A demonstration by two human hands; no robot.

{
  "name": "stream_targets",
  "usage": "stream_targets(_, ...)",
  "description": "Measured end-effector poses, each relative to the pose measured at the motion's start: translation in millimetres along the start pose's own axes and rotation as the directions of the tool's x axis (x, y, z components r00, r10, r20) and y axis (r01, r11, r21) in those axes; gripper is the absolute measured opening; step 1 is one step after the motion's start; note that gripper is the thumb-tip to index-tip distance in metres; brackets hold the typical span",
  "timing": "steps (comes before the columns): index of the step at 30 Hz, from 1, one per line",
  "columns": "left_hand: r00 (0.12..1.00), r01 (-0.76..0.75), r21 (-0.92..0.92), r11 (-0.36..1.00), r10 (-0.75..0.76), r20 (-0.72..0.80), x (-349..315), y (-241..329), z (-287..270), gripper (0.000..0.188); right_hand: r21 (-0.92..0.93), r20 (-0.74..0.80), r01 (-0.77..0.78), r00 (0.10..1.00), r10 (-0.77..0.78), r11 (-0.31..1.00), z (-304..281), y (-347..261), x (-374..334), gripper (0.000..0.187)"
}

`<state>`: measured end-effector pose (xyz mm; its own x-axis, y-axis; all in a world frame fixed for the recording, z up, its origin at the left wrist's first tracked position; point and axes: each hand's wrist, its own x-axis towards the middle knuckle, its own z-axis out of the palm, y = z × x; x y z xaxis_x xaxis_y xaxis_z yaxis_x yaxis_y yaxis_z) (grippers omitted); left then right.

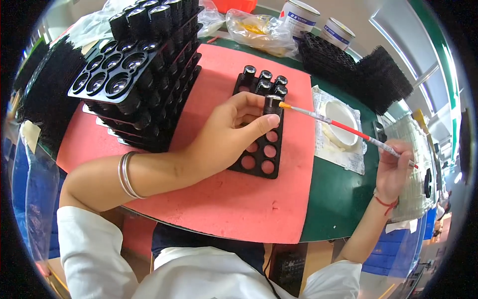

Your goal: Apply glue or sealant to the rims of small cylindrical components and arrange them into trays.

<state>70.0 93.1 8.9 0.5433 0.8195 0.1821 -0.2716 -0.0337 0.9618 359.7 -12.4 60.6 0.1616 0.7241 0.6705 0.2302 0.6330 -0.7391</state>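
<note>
My left hand grips a small black cylindrical part with a shiny top between thumb and fingers. It is held over a black rack with round holes. Several similar cylinders stand in the rack's far holes, while pink shows through the near ones. A thin paintbrush with a red and paint-stained handle is pinched in my right hand. Its yellowish bristle tip meets the cylinder's upper rim, or lies right beside it. Between the rack and my right hand, a round white dish sits on a stained paper sheet.
Stacked black trays holding cylinders rise at the left of the pink mat. Behind the mat lie a clear plastic bag and two white cans. Black mesh pieces stand at the back right of the green table.
</note>
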Motion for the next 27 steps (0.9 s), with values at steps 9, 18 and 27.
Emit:
stream_targets(9, 0.999, 0.024, -0.017, 1.0, -0.024, 0.028, -2, 4, 2, 0.024, -0.04, 0.011, 0.02, 1.0, -0.02, 0.999, 0, -2, -1, 0.027)
stream_targets(18, 0.996, 0.033, 0.036, 0.999, -0.036, 0.077, -3, 4, -2, 0.027, -0.02, -0.001, -0.002, 1.0, 0.002, 1.0, -1, -4, 1, 0.026)
stream_targets(27, 0.993, 0.069, 0.008, 0.998, -0.07, 0.095, -3, 11, -3, 0.026, -0.021, -0.035, -0.004, 0.999, 0.003, 1.0, -3, -3, 2, 0.026)
